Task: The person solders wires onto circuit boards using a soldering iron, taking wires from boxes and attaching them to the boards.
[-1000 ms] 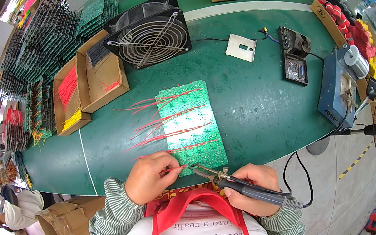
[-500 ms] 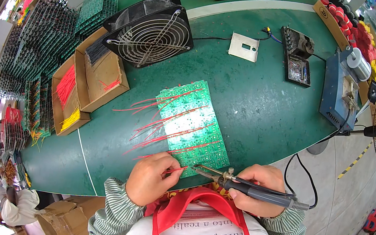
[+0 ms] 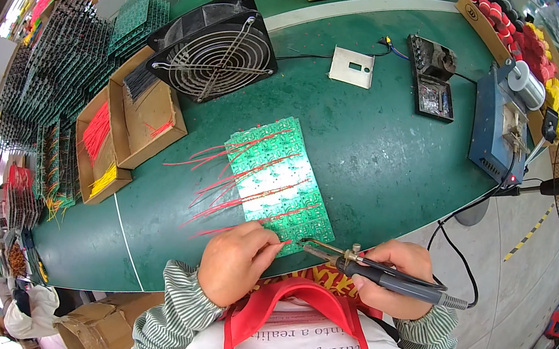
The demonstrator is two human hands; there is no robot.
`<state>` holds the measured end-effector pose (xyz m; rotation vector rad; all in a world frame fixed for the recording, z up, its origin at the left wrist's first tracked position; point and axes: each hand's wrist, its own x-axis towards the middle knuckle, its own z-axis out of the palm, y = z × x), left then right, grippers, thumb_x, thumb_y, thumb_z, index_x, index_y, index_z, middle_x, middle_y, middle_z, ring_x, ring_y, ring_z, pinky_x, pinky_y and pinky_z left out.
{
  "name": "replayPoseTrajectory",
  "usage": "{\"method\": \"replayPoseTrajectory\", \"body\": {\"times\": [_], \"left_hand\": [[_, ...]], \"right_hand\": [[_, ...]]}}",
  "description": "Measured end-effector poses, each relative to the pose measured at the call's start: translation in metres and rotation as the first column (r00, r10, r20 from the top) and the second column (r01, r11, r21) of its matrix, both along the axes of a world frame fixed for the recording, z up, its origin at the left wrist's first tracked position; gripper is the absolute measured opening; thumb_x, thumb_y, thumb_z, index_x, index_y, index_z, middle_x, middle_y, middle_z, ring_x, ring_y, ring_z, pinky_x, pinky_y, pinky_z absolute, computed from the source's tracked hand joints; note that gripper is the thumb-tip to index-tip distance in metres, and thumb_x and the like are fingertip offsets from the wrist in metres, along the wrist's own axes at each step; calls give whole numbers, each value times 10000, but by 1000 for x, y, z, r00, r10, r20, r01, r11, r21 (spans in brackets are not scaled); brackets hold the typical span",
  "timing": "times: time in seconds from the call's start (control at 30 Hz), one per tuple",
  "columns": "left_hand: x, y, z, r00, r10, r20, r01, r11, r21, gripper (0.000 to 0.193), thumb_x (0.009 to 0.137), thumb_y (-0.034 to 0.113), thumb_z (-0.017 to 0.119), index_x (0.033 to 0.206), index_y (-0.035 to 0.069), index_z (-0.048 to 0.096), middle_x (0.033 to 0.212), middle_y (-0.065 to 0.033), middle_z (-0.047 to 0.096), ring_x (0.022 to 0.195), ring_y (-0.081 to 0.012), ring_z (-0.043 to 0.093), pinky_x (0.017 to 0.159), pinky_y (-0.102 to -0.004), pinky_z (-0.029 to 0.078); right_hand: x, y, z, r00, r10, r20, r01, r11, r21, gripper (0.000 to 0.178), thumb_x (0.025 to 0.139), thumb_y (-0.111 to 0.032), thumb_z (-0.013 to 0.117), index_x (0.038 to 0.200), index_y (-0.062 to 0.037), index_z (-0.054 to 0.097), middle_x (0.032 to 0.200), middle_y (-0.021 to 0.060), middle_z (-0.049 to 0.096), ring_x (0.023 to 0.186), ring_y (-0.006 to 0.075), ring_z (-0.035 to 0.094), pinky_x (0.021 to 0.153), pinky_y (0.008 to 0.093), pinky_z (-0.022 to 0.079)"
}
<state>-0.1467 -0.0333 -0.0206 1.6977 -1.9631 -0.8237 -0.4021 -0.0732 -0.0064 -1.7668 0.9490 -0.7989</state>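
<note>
My left hand [image 3: 233,259] is closed in a pinch by the near left edge of a green circuit board panel [image 3: 299,213]. A red wire [image 3: 286,242] pokes out between its thumb and forefinger, its end over the board. My right hand [image 3: 409,258] is wrapped round a grey soldering iron [image 3: 396,284] with a thin metal feed tube fixed along it. The iron's tip points left, close to the wire's end; whether they touch is too small to tell. Several rows of red wires [image 3: 224,183] lie across the panel, their loose ends trailing left onto the green table.
Left stands a cardboard box [image 3: 148,145] of red and yellow wires, beside stacked boards [image 3: 60,58]. A black fan [image 3: 220,59] is behind it. Farther off are a metal plate [image 3: 352,67], a black tray [image 3: 435,98] and a blue soldering station [image 3: 496,133] with a solder spool [image 3: 526,86]. The iron's cable hangs at right.
My left hand and the red wire have moved slightly right along the board's near end. The iron has shifted slightly right. The whole view has moved a little.
</note>
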Motion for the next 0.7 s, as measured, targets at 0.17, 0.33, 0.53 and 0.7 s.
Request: {"method": "replayPoseTrajectory", "body": {"times": [0.17, 0.33, 0.53, 0.7], "left_hand": [[-1, -3, -3, 1000, -6, 0, 6, 1000, 30, 82, 810, 79, 680, 824, 10, 638, 734, -90, 584, 598, -212, 598, 535, -312, 471], [-3, -4, -3, 1000, 1, 1, -1, 999, 32, 87, 808, 83, 679, 803, 12, 629, 719, -85, 573, 559, -203, 574, 511, -305, 452], [-3, -4, -4, 1000, -3, -9, 3, 1000, 16, 83, 801, 81, 677, 795, 15, 628, 711, -82, 568, 550, -200, 564, 509, -308, 446], [-2, -3, 1, 999, 37, 11, -37, 999, -12, 66, 792, 59, 676, 797, 13, 629, 728, -86, 589, 584, -213, 583, 531, -314, 462]], "right_hand": [[0, -2, -5, 1000, 14, 7, -15, 999, 37, 196, 690, -71, 731, 792, -8, 575, 630, 53, 626, 509, 129, 597, 474, 252, 445], [3, -6, -6, 999, 35, 32, -37, 996, 82, 193, 698, -85, 727, 792, -10, 576, 625, 54, 622, 496, 133, 589, 467, 255, 439], [1, -7, -3, 999, 27, 31, -29, 999, 43, 193, 687, -64, 731, 784, -6, 575, 622, 52, 622, 499, 123, 589, 463, 250, 439], [-5, -5, -3, 1000, -16, 1, 16, 1000, -1, 196, 683, -52, 735, 776, -5, 569, 617, 51, 622, 499, 117, 592, 457, 246, 441]]}}
